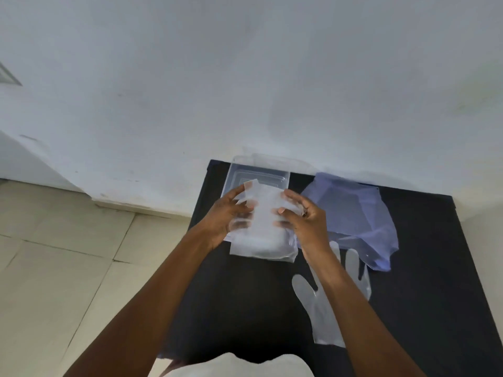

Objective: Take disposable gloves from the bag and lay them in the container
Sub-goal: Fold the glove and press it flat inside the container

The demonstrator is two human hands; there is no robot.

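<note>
A clear plastic container (239, 170) sits at the far edge of a black table (245, 308), against the wall. My left hand (226, 216) and my right hand (307, 224) both grip a folded clear disposable glove (265, 213), held just over the container's near end. A pale stack of gloves (264, 244) lies below the held one. The blue-violet plastic bag (353, 213) lies crumpled to the right of the container. One more clear glove (321, 308) lies flat on the table near my right forearm, fingers pointing away.
A white wall (245, 77) rises right behind the table. Beige floor tiles (54, 268) lie to the left. The table's left edge runs close to my left forearm. White cloth (239, 367) shows at the bottom of the view.
</note>
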